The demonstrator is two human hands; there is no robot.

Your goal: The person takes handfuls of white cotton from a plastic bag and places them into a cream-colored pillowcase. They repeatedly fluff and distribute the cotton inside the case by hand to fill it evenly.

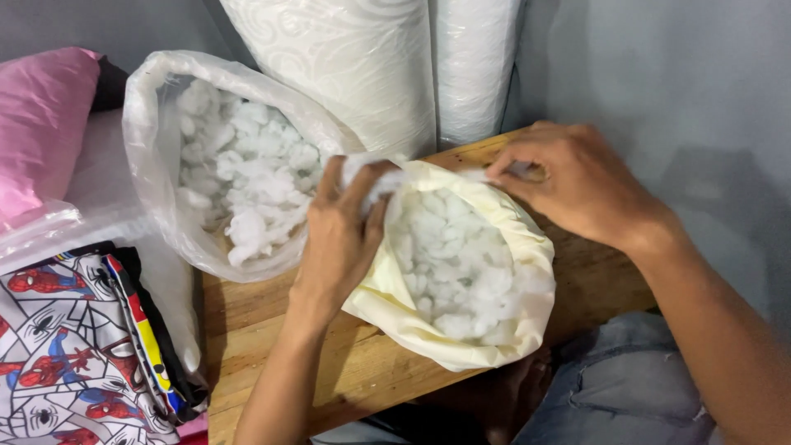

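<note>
A cream fabric pillow case (412,317) lies open on a wooden board (272,330), filled with white fibre stuffing (457,259). My left hand (342,235) pinches a tuft of the stuffing together with the near-left edge of the case's opening. At the far rim of the opening, my right hand (577,181) grips the cream fabric. To the left, a clear plastic bag (152,156) lies on its side with its mouth open, holding more loose white stuffing (247,177).
Two white rolls (362,66) of patterned material lean against the grey wall behind. A pink bag (41,124) and plastic-wrapped printed cartoon fabric (66,354) lie at the left. My jeans-clad leg (618,387) is at the lower right.
</note>
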